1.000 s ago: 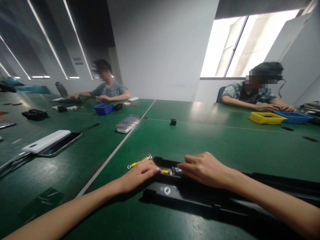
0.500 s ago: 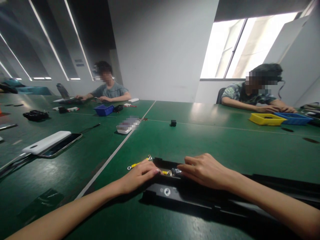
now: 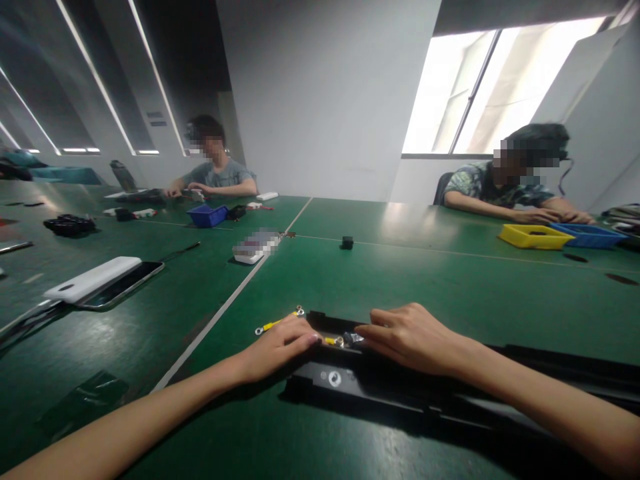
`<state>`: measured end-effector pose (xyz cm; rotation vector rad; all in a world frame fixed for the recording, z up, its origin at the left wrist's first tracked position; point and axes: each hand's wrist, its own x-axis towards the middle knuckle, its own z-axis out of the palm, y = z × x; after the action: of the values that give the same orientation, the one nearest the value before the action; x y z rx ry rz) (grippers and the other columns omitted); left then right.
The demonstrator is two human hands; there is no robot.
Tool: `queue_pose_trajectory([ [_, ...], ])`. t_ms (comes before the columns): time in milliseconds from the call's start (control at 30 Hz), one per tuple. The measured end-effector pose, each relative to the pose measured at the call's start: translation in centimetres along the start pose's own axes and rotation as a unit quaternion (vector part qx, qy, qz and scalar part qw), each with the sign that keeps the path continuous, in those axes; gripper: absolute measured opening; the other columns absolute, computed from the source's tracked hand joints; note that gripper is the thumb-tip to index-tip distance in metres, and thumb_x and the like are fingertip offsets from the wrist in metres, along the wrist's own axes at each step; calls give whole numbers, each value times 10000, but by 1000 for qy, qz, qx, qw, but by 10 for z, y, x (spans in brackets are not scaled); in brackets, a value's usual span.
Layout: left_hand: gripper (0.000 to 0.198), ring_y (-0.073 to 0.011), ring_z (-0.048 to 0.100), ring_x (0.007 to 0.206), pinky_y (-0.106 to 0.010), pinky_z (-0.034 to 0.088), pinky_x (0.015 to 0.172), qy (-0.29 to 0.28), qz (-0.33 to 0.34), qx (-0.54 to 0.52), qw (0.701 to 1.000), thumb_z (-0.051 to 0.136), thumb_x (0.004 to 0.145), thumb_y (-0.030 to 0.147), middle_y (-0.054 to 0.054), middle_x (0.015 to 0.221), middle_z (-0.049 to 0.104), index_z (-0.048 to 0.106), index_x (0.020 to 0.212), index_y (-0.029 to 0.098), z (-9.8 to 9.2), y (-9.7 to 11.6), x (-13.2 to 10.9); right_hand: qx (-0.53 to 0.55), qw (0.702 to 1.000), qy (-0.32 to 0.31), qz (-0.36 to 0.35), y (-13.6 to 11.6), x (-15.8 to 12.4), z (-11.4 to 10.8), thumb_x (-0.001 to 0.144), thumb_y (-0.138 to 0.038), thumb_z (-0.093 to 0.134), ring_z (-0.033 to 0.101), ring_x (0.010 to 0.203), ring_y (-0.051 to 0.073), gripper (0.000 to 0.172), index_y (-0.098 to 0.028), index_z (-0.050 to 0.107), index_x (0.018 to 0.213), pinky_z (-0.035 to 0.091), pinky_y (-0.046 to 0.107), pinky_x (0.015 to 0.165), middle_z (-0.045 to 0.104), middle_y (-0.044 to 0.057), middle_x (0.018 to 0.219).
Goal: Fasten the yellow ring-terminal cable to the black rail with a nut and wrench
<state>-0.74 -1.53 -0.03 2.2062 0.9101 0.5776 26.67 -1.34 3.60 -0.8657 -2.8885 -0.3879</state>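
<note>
My left hand rests over the left end of a long black housing, its fingers closed on a short yellow wire with a ring terminal. The ring end sticks out past my fingertips, inside the housing. My right hand reaches into the same housing from the right, fingers bent and pinched by a small dark and silvery piece close to the ring. What the right fingers hold is mostly hidden. Another yellow wire with ring terminals lies on the table just beyond my left hand.
On the green table lie a white case, a phone, a clear plastic bag, a white box and a small black block. Blue and yellow bins stand farther off. Two people sit opposite.
My hands and the housing keep nearly the same places. The view has shifted slightly. The person at the far left has moved their hands a little.
</note>
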Motion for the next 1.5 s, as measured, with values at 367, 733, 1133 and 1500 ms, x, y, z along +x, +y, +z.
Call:
queue_pose_trajectory([
  [367, 327, -195, 538, 980, -328, 382, 941, 1, -3, -4, 1000, 367, 985, 327, -46, 1018, 653, 659, 991, 179, 0, 0, 0, 10, 1000, 10, -4, 1, 0, 0, 1000, -333, 342, 448, 499, 77, 342, -192, 648, 1064, 205, 257, 482, 590, 18, 719],
  [733, 347, -200, 540, 971, -330, 392, 930, 2, -8, 2, 1000, 364, 980, 354, -48, 1012, 654, 664, 981, 180, 0, 2, 0, 5, 1000, 0, -4, 0, 0, 0, 992, -332, 365, 458, 499, 81, 318, -198, 642, 1074, 205, 258, 482, 593, 13, 720],
  [1133, 328, -193, 537, 972, -312, 383, 928, 0, 3, -5, 1000, 366, 988, 327, -38, 997, 649, 661, 994, 183, 1, -2, 0, 11, 1000, -20, -7, 0, -1, -2, 985, -329, 373, 472, 509, 97, 310, -204, 638, 1089, 214, 267, 488, 606, 17, 738],
  [1500, 314, -185, 544, 965, -305, 379, 923, 4, 5, -6, 1000, 376, 988, 314, -31, 995, 650, 660, 989, 182, 1, -1, 0, 12, 1000, -25, -8, 0, 1, -3, 979, -314, 392, 460, 507, 93, 282, -207, 643, 1051, 206, 255, 493, 605, 14, 740],
])
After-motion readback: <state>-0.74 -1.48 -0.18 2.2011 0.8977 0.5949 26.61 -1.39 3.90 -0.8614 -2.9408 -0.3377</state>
